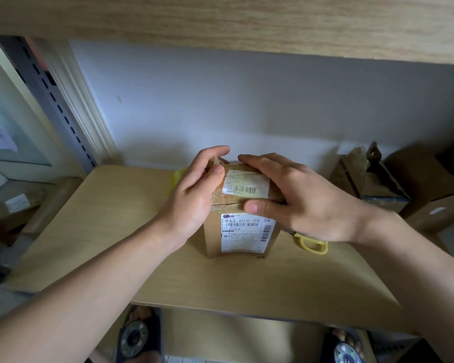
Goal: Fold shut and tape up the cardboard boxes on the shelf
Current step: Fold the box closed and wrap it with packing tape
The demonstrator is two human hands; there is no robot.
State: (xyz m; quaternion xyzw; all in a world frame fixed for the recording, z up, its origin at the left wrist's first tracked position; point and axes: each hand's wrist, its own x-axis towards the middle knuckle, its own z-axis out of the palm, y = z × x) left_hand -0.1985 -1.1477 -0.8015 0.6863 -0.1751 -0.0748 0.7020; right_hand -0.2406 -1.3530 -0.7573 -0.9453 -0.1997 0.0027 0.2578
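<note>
A small cardboard box point(243, 205) with white barcode labels stands in the middle of the wooden shelf point(95, 231), its top flaps folded down. My left hand point(197, 189) lies against the box's left side, and its thumb and forefinger pinch a strip of clear tape point(217, 161) at the top far edge. My right hand point(299, 195) lies over the right of the box top, fingers spread along the far edge and thumb pressing the front edge of the top. A yellow tape roll point(177, 176) peeks out behind my left hand.
Yellow-handled scissors point(312, 244) lie on the shelf right of the box, partly under my right wrist. An open, torn cardboard box point(370, 179) and further brown boxes point(430, 187) stand at the right. Another shelf board point(220, 19) hangs close overhead. A metal upright point(50, 100) stands left.
</note>
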